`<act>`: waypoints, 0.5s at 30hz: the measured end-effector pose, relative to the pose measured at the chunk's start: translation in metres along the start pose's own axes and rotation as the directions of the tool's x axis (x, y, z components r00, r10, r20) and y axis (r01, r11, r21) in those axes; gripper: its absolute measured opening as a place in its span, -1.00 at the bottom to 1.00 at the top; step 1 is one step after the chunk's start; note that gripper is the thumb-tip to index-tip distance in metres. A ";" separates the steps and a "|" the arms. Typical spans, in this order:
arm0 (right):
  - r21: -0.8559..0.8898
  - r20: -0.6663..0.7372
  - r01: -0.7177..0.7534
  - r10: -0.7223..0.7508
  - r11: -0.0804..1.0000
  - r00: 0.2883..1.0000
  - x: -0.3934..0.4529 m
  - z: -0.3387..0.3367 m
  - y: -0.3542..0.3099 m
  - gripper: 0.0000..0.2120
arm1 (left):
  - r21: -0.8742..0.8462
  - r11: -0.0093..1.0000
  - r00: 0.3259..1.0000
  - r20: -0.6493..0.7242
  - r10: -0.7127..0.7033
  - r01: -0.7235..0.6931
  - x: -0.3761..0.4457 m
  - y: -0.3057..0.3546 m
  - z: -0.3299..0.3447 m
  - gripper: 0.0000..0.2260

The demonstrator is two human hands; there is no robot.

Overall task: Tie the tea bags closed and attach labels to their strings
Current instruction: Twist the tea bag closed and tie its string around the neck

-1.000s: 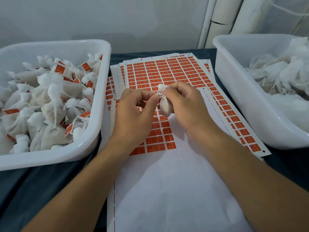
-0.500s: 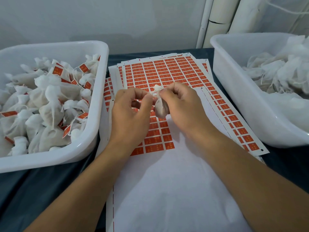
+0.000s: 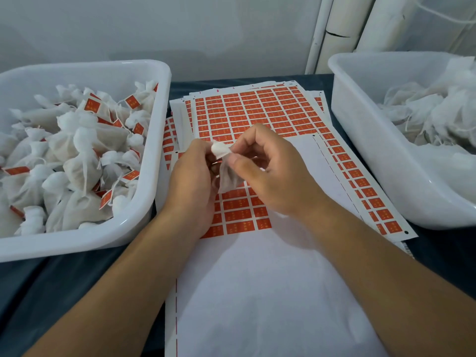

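A person's two bare hands meet over a dark-covered table, working a small white tea bag held just above a stack of label sheets. The left hand has its fingers curled against the bag's left side, its thumb up near the gathered neck. The right hand pinches the bag from the right, thumb and forefinger closed on the cloth just below the puckered white top. The bag's string is too fine to make out between the fingers, so whether a knot is tied cannot be told.

The sheets lie fanned in the middle of the table, printed with rows of small orange-red labels; the top sheet is bare white across its lower half, with a block of labels left under the hands.

To the left, touching the edge of the sheets, a white plastic tub is heaped with tied tea bags, many with orange-red tags showing among them. To the right, a second white tub holds a loose pile of white bags with no tags visible. White pipes stand against the wall behind it.
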State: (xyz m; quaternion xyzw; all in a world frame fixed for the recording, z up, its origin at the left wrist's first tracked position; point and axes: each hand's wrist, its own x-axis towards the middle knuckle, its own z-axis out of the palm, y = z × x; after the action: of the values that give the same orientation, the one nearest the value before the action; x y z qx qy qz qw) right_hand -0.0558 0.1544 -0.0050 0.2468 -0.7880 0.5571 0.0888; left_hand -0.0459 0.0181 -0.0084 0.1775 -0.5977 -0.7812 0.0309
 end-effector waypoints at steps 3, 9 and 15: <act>-0.054 0.079 0.031 -0.027 0.998 0.996 0.000 -0.001 0.001 -0.84 | -0.008 1.000 1.000 -0.013 -0.018 0.018 0.001 0.002 -0.002 -0.82; -0.114 0.103 0.041 -0.029 0.993 0.994 0.004 -0.012 0.000 -0.77 | 0.022 0.993 0.993 0.051 0.110 -0.112 0.000 0.004 -0.003 -0.88; -0.149 0.155 0.048 -0.025 0.988 0.988 0.004 -0.016 -0.002 -0.72 | 0.044 0.973 0.969 0.115 0.219 -0.226 0.001 0.005 -0.007 -0.77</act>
State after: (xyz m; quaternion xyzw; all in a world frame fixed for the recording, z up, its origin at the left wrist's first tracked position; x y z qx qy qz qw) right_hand -0.0607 0.1670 0.0038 0.2957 -0.8279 0.4731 0.0571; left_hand -0.0459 0.0101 -0.0059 0.0671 -0.6367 -0.7640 0.0804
